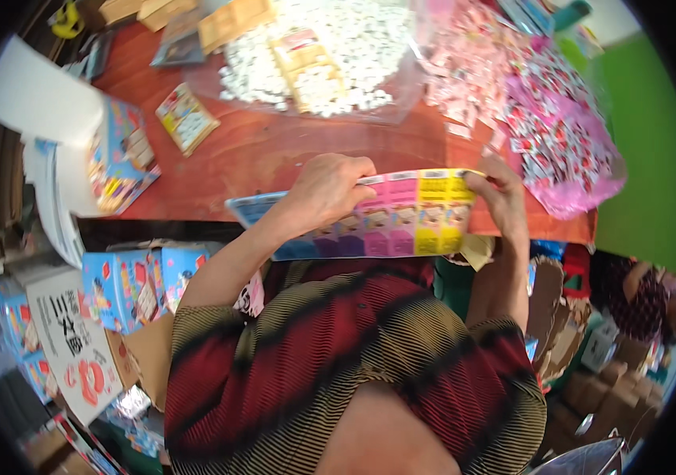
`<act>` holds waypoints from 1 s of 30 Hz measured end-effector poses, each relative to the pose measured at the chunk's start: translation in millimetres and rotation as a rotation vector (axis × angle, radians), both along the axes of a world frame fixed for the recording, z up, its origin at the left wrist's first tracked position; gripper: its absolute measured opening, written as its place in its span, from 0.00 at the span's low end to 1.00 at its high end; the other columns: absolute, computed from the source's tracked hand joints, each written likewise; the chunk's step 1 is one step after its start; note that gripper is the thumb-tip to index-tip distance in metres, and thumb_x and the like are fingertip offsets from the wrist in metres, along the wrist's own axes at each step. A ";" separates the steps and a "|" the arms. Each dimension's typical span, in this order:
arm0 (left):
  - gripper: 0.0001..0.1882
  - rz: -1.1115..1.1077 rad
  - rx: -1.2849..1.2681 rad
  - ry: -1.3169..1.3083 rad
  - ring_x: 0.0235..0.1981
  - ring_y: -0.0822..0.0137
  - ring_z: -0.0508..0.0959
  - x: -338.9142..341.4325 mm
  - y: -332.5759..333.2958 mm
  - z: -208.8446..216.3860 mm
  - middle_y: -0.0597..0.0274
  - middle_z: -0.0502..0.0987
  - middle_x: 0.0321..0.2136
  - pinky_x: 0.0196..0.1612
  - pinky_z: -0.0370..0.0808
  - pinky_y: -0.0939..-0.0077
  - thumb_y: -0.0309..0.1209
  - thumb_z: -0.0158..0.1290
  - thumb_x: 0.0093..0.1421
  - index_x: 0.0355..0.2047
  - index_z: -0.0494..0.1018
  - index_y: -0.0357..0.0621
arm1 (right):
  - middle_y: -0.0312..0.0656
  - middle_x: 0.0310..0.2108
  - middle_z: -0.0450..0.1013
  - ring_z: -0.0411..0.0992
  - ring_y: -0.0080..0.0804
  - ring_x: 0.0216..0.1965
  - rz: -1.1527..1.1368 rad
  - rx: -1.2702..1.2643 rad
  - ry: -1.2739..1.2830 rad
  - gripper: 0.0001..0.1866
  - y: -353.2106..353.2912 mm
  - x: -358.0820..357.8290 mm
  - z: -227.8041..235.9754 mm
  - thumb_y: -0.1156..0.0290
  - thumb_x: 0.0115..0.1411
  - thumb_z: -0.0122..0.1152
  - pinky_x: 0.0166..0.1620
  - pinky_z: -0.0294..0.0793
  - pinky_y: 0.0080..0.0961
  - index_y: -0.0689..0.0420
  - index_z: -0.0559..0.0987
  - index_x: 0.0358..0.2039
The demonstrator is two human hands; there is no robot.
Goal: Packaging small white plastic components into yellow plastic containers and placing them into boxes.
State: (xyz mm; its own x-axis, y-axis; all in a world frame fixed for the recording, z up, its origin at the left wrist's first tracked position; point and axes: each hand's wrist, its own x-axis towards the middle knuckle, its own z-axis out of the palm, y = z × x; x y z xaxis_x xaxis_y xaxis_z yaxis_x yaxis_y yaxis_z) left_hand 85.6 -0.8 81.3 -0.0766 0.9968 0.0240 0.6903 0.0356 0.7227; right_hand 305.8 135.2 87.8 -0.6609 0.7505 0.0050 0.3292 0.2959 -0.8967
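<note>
A wide printed sheet, striped in blue, purple, pink and yellow columns with small food pictures, spans the space between my body and the table's front edge. My left hand is closed, its fingers bent over the sheet's upper edge near the middle; the forearm crosses in front of the blue part. At the upper right corner, the thumb and fingers of my right hand pinch the yellow end. The sheet's left end sticks out past my left forearm. What lies behind the sheet is hidden.
On the red table lie a heap of small white pieces, pink packets, a pink bag of small red-and-white packets and a small filled pack. Blue cartons crowd the lower left; a person is at the right.
</note>
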 end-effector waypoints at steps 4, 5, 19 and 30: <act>0.10 0.039 -0.013 0.018 0.22 0.55 0.71 -4.6 -4.4 -16.4 0.53 0.71 0.17 0.26 0.65 0.66 0.33 0.51 0.43 0.20 0.70 0.39 | 0.28 0.18 0.61 0.57 0.15 0.23 -0.015 -0.136 0.017 0.05 2.6 7.9 -8.8 0.80 0.48 0.52 0.29 0.57 0.13 0.59 0.69 0.17; 0.10 0.062 -0.015 0.031 0.22 0.55 0.71 -7.9 -5.3 -15.4 0.53 0.71 0.17 0.26 0.65 0.66 0.33 0.51 0.43 0.20 0.70 0.39 | 0.28 0.18 0.61 0.57 0.15 0.23 0.009 -0.139 0.028 0.05 4.9 0.7 -11.3 0.80 0.48 0.52 0.29 0.57 0.13 0.59 0.69 0.17; 0.09 0.128 -0.170 -0.089 0.19 0.63 0.71 -33.6 -17.9 -2.6 0.55 0.71 0.16 0.23 0.65 0.73 0.32 0.52 0.42 0.20 0.70 0.38 | 0.27 0.17 0.60 0.56 0.12 0.23 -0.058 0.054 -0.055 0.06 14.1 3.1 -12.9 0.77 0.49 0.53 0.28 0.56 0.11 0.61 0.69 0.18; 0.08 0.086 -0.131 -0.175 0.19 0.66 0.72 -21.0 -13.7 0.2 0.56 0.71 0.16 0.23 0.65 0.74 0.30 0.52 0.42 0.20 0.70 0.36 | 0.37 0.22 0.67 0.64 0.33 0.30 0.316 0.784 -0.241 0.09 -57.5 -88.2 -7.8 0.72 0.39 0.59 0.47 0.54 0.39 0.56 0.71 0.23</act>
State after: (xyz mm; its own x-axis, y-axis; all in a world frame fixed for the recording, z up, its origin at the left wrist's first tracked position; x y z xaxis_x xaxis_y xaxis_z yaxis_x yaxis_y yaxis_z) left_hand 64.6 -14.5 81.4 -0.1533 0.9801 -0.1261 0.5451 0.1903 0.8165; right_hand 217.6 77.7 80.0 -0.8866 0.3713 0.2757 0.2823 0.9067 -0.3133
